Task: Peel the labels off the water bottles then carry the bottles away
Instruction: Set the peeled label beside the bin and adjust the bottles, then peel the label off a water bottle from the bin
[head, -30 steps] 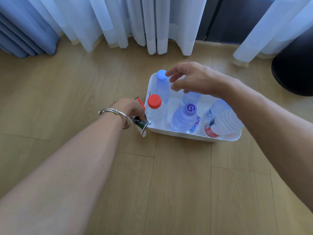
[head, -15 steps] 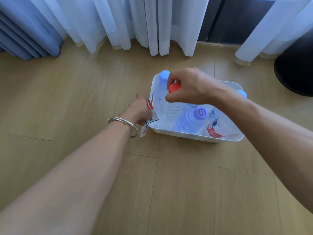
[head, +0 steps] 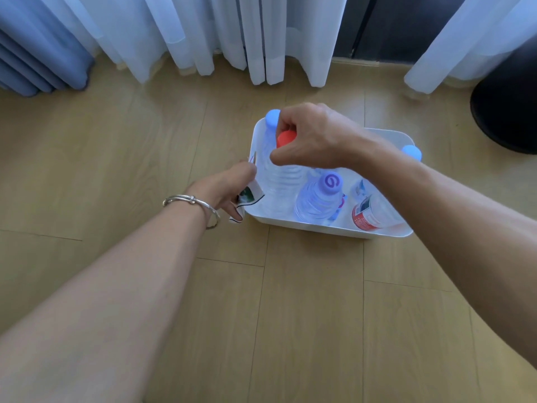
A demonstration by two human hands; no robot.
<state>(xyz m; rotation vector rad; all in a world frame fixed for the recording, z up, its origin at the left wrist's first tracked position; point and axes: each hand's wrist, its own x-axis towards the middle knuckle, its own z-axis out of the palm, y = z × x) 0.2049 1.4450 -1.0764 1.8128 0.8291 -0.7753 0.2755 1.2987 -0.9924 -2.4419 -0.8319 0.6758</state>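
Gripping the round red cap [head: 285,138] of a clear ribbed plastic water bottle [head: 280,184], the right hand [head: 313,138] has its fingers and thumb curled tight on the cap from above. That bottle stands upright in the left part of a white plastic tub [head: 319,229] on the light wooden floor [head: 290,315]. I cannot tell if its bottom touches the tub.

The left hand [head: 229,184] is just beside the tub's left wall. Its fingers are pinched on a peeled white paper label with a green picture [head: 247,197]. A thin silver bracelet [head: 197,203] sits on the left wrist.

Next to the held bottle stands a clear bottle with a purple cap [head: 318,199]. A bottle with a light blue cap [head: 272,117] peeks out behind the right hand. Another light blue cap [head: 412,152] shows at the tub's far right side. A clear bottle with a red label [head: 369,213] lies tipped over in the front right corner. Thin white curtains [head: 261,39] hang at the back.
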